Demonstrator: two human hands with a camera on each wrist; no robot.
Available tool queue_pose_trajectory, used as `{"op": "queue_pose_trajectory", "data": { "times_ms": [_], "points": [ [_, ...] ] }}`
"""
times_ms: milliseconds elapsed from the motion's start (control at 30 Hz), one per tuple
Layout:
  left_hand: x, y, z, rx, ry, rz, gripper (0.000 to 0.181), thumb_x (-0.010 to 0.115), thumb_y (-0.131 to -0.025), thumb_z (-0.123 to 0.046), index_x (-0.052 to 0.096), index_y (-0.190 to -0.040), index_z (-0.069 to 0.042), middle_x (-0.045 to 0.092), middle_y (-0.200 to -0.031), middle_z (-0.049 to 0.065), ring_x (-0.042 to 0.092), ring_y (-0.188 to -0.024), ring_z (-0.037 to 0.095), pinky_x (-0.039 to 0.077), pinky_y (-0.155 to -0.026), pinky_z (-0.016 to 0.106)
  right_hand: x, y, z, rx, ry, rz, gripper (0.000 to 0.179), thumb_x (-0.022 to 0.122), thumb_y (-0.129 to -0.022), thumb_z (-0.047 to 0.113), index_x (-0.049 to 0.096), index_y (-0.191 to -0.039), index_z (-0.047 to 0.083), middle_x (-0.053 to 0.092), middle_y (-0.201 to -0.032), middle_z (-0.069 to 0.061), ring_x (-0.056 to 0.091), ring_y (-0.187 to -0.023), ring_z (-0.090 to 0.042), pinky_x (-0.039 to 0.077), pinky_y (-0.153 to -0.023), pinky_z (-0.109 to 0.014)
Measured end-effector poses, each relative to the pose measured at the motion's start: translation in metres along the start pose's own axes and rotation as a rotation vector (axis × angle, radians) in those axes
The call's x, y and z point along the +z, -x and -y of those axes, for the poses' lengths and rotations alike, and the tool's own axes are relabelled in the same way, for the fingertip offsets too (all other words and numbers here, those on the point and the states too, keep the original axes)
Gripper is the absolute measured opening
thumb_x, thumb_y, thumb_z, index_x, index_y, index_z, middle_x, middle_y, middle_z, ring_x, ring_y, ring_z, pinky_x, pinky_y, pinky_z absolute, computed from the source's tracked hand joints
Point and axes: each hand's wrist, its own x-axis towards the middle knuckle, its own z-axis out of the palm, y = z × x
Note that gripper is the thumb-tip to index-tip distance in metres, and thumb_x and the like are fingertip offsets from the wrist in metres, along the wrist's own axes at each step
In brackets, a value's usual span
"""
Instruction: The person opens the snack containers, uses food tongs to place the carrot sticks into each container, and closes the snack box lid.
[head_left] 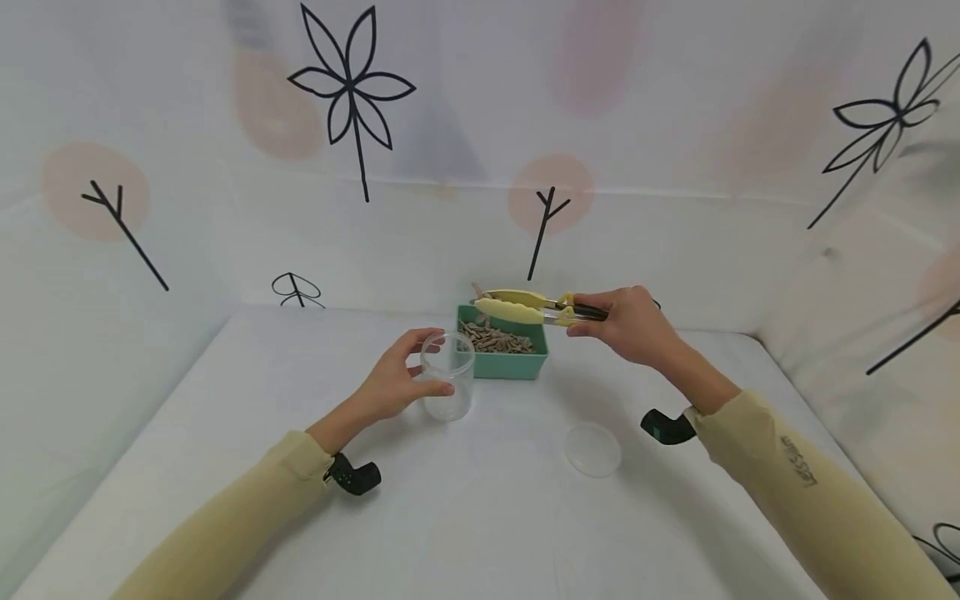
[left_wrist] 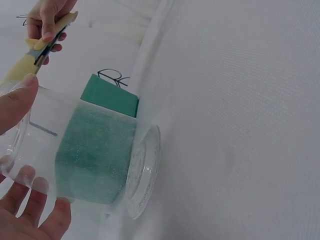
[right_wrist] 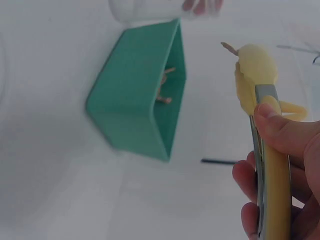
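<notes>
In the head view my left hand (head_left: pixel 386 385) holds a clear plastic jar (head_left: pixel 448 404), thumb on the near side and fingers round the far side. The jar (left_wrist: pixel 95 155) looks empty in the left wrist view, its mouth without a lid. My right hand (head_left: pixel 637 327) grips yellow-tipped tongs (head_left: pixel 513 312) above a green box (head_left: pixel 508 367). Small grey-brown dry pieces (head_left: pixel 495 338) lie in the box. A piece (right_wrist: pixel 229 48) sticks out from the tongs' tips in the right wrist view; how many they hold is hidden.
A clear round lid (head_left: pixel 592 450) lies flat on the white-covered table (head_left: pixel 480 517), right of the jar. Behind the box rises a white cloth backdrop (head_left: pixel 637 250) with plant drawings. A dark wrist camera (head_left: pixel 667 427) hangs below each sleeve.
</notes>
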Motion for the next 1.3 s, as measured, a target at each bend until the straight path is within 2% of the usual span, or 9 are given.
{"op": "queue_pose_trajectory", "data": {
  "times_ms": [133,233,467,767,933,1067,1300],
  "points": [
    [0.001,-0.006,0.015,0.000,0.006,-0.005,0.086,0.087,-0.078,-0.009,0.038,-0.148,-0.008,0.046,-0.144,0.013,0.042,-0.132,0.032,0.042,-0.106,0.052,-0.001,0.004,0.017,-0.040,-0.044,0.014,0.055,0.080,-0.086,0.023,0.062,-0.133,0.000,0.073,-0.109,-0.015,0.060,-0.074,-0.018,0.048,-0.058,-0.028],
    [0.000,-0.005,0.015,0.008,0.001,-0.004,0.084,0.088,-0.077,-0.015,0.040,-0.146,-0.011,0.048,-0.142,0.010,0.044,-0.130,0.030,0.043,-0.105,0.051,0.003,0.007,0.026,-0.066,-0.066,0.029,0.054,0.081,-0.085,0.021,0.063,-0.132,0.000,0.073,-0.109,-0.015,0.061,-0.073,-0.016,0.049,-0.057,-0.026],
    [0.000,-0.004,0.016,0.014,-0.006,0.005,0.083,0.088,-0.078,-0.019,0.040,-0.146,-0.010,0.047,-0.142,0.012,0.043,-0.130,0.034,0.044,-0.104,0.050,0.012,0.012,0.037,-0.093,-0.035,0.064,0.057,0.084,-0.082,0.025,0.065,-0.131,0.003,0.072,-0.113,-0.014,0.051,-0.062,-0.013,0.034,-0.048,-0.026],
    [0.000,-0.004,0.017,0.023,0.000,0.005,0.086,0.088,-0.078,-0.017,0.039,-0.147,-0.009,0.047,-0.141,0.009,0.044,-0.129,0.033,0.044,-0.104,0.049,0.016,0.014,0.037,-0.108,-0.006,0.080,0.058,0.084,-0.082,0.026,0.064,-0.132,0.003,0.072,-0.114,-0.012,0.054,-0.065,-0.011,0.037,-0.049,-0.026],
    [0.000,-0.004,0.016,0.017,0.006,0.008,0.085,0.088,-0.078,-0.018,0.040,-0.147,-0.010,0.047,-0.142,0.009,0.044,-0.127,0.030,0.044,-0.105,0.049,0.015,0.014,0.038,-0.109,0.011,0.085,0.059,0.084,-0.082,0.025,0.063,-0.132,0.003,0.071,-0.115,-0.013,0.057,-0.068,-0.011,0.043,-0.053,-0.026],
    [0.000,-0.005,0.017,0.014,0.018,0.012,0.084,0.087,-0.079,-0.016,0.040,-0.148,-0.011,0.045,-0.145,0.010,0.042,-0.130,0.035,0.044,-0.104,0.050,0.014,0.014,0.038,-0.120,0.025,0.079,0.059,0.084,-0.081,0.025,0.064,-0.132,0.003,0.072,-0.115,-0.012,0.060,-0.074,-0.011,0.048,-0.058,-0.029],
    [0.000,-0.004,0.017,0.008,0.020,0.019,0.085,0.085,-0.080,-0.009,0.036,-0.150,-0.008,0.043,-0.148,0.016,0.040,-0.134,0.038,0.043,-0.105,0.053,0.012,0.016,0.038,-0.108,0.010,0.084,0.060,0.084,-0.081,0.024,0.062,-0.134,0.003,0.070,-0.117,-0.013,0.060,-0.075,-0.013,0.048,-0.060,-0.029]
  ]
}}
